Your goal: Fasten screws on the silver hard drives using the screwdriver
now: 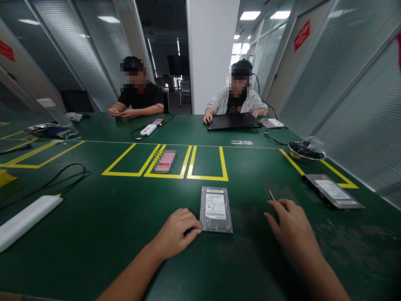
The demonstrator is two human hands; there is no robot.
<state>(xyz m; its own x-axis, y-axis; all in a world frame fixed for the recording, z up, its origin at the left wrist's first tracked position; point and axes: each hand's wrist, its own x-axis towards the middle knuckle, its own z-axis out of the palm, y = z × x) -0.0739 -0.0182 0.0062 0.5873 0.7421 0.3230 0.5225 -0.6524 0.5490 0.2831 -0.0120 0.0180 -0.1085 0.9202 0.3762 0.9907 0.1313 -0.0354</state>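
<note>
A silver hard drive [215, 207] with a white label lies flat on the green table, label side up. At its lower left edge, my left hand [180, 230] has curled fingers, with the fingertips against the drive's side. To the right of the drive, my right hand [290, 223] is low over the table, thumb and index fingertips a little apart. Out past its index finger pokes a thin metal-shafted tool [271, 195]. The rest of that tool is hidden by the hand, which appears closed round it.
Another hard drive [333, 191] lies at the right, near a metal bowl [307, 152] of dark items. Yellow tape [208, 178] marks rectangles ahead, with a pink phone-like object [166, 161] in one. A white power strip [29, 217] lies left. Two people sit opposite, one handling a black panel [233, 121].
</note>
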